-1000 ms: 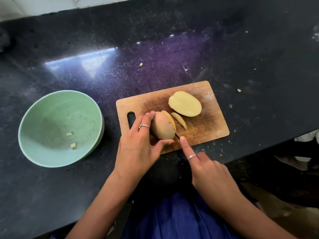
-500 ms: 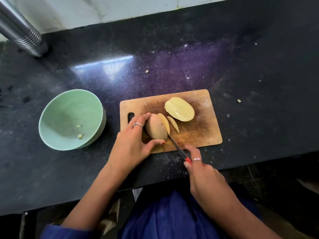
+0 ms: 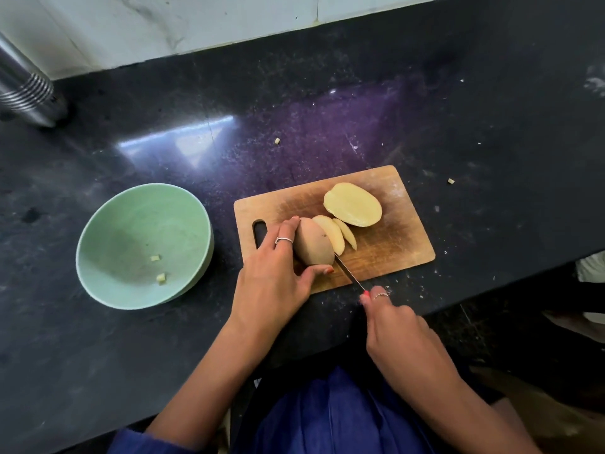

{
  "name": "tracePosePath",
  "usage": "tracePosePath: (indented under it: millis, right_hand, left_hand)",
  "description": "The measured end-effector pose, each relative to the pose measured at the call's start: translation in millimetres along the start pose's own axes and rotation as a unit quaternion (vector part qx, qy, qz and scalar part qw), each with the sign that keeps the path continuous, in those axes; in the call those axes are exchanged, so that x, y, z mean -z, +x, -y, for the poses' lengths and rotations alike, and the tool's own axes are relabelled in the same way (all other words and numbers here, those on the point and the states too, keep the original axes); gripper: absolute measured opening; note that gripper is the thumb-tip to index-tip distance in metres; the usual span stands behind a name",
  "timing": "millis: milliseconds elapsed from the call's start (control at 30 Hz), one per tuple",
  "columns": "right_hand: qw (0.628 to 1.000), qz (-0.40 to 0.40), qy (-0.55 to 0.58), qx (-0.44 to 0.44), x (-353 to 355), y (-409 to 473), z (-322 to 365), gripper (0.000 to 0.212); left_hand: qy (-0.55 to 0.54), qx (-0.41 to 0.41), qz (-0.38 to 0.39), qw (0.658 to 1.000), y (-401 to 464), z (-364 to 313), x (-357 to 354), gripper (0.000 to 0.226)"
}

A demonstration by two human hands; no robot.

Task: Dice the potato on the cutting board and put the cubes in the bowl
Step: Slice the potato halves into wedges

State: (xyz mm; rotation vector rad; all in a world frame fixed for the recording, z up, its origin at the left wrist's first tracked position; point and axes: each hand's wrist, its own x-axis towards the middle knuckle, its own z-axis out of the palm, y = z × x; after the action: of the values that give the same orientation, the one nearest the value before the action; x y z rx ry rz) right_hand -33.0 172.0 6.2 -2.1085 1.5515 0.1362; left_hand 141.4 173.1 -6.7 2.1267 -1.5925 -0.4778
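The left hand (image 3: 275, 273) curls over the skin-side potato half (image 3: 312, 245) at the near left of the cutting board (image 3: 386, 247), thumb tucked at its near end — likely to steady it while keeping fingers clear of the blade. The right hand (image 3: 393, 322) is wrapped round the handle of the knife (image 3: 348, 273), whose blade runs just right of the held half, beside two leaning slices (image 3: 335, 235). The other half (image 3: 353, 204) lies cut face up further back, out of the way. The green bowl (image 3: 108, 231) waits to the left, holding two small cubes (image 3: 158, 268).

Since half a second ago the knife hand has drawn slightly nearer — the slices look unchanged.
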Motion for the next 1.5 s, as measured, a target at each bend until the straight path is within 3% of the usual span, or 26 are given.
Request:
tracePosePath:
  millis: [233,433,900,1100,1267,1500]
  right_hand:
    - [0.986,0.004,-0.165,0.002,0,1,7,0.029]
    - [0.983,-0.029,-0.183,0.014,-10,13,8,0.034]
    - [0.996,-0.036,-0.081,-0.012,-5,2,4,0.035]
    - [0.998,0.004,0.057,-0.032,13,32,14,0.037]
    - [0.992,0.001,0.129,0.005,24,25,16,0.036]
    - [0.989,0.022,0.136,0.050,22,28,17,0.033]
  left_hand:
    - [0.001,-0.024,0.007,1.000,-1,6,2,0.081]
    - [-0.018,-0.016,0.004,1.000,-2,8,2,0.080]
    - [-0.049,-0.031,0.030,0.998,-1,15,5,0.081]
    - [-0.065,-0.019,0.019,0.998,0,14,1,0.083]
    - [-0.086,0.025,-0.037,0.995,-2,6,-9,0.080]
    - [-0.077,0.026,-0.026,0.996,-2,8,-6,0.086]
